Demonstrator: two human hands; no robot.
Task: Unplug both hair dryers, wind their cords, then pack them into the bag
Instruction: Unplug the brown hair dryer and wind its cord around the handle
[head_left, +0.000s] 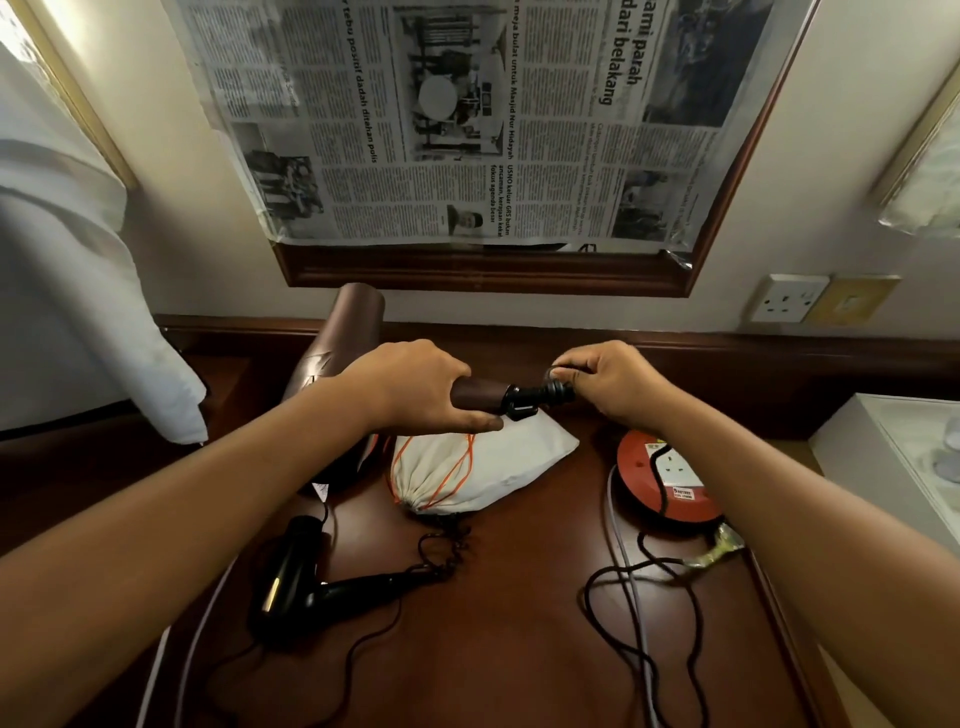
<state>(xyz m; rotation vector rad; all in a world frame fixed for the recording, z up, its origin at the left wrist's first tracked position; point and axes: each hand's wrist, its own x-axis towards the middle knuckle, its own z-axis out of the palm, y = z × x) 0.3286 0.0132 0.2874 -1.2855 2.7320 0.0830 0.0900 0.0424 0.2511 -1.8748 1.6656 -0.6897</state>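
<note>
Brown hair dryer (337, 353): held above the dark wooden desk (519, 649), barrel pointing away toward the wall, handle lying sideways to the right; left hand (415, 384) wrapped round the handle, thumb underneath; black strain relief at the handle's end pointing toward the right hand (608, 384); right hand's fingers curled, pinching the dryer's black cord (558, 387) right at the strain relief, a small loop of it showing above the fingertips

Black cord on desk (644, 623): lying in loose curves on the right part of the desk, crossing a grey cable (631, 587); one stretch running up onto the red extension reel (670, 478); whether plugged into the reel's socket, cannot tell

Black hair dryer (296, 582): lying on its side on the desk, lower left, handle pointing right; its coiled cord (447, 545) bunched just below the bag; thinner run of cord trailing toward the near edge

Cloth drawstring bag (467, 467): off-white, orange drawstring, lying on the desk under the held dryer's handle, gathered mouth toward the viewer

Red extension reel: flat on the desk, right of the bag, white socket plate on top

Wall socket (787, 299): white, on the wall at upper right; newspaper (467, 119) covering a wooden-framed panel above the desk; white cloth (78, 312) hanging at left
</note>
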